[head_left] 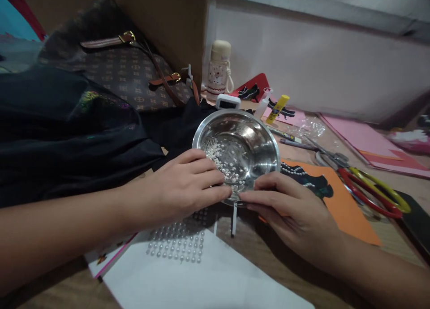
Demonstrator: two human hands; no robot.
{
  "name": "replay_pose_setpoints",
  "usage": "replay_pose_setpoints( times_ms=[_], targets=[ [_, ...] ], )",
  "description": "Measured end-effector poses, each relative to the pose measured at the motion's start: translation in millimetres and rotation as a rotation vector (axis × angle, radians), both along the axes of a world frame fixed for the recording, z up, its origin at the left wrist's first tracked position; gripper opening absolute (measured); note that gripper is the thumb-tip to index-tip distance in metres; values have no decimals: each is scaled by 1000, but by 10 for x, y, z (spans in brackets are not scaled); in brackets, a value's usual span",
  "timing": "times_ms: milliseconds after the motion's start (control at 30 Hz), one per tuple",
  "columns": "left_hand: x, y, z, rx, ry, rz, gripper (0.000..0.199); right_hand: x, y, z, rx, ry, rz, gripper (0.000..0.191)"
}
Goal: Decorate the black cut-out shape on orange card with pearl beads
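Note:
A shiny metal bowl [265, 150] stands in front of me, with many small pearl beads [230, 168] spread over its bottom and left side. My left hand [181, 179] reaches over the bowl's left rim, fingers stretched out and their tips among the beads. At the front right rim, my right hand [295, 215] has its fingers closed on the bowl's edge. The tips of both hands almost meet at the near rim. A thin white strip [234, 219] sticks out below that rim; what it belongs to is unclear.
A sheet of stick-on pearls [176, 244] lies on white paper [188, 282]. On the right are scissors [372, 197], orange paper [352, 215] with a black beaded cutout and pink sheets [366, 139]. Behind are a glue stick [278, 109], flask [218, 71], handbag [124, 71] and dark cloth [67, 139].

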State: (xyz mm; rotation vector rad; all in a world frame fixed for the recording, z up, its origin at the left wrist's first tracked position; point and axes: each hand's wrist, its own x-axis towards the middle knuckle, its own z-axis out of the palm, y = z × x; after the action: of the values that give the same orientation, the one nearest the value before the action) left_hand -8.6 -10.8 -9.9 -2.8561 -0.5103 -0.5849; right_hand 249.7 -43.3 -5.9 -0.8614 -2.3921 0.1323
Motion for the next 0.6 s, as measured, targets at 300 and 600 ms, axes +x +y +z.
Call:
replay_pose_setpoints(
  times_ms=[300,600],
  targets=[
    [2,13,-49,85,-19,-29,29,6,6,7,-7,-9,16,17],
    [6,18,-48,95,-28,-31,30,6,14,7,-20,-21,35,18]
  ],
)
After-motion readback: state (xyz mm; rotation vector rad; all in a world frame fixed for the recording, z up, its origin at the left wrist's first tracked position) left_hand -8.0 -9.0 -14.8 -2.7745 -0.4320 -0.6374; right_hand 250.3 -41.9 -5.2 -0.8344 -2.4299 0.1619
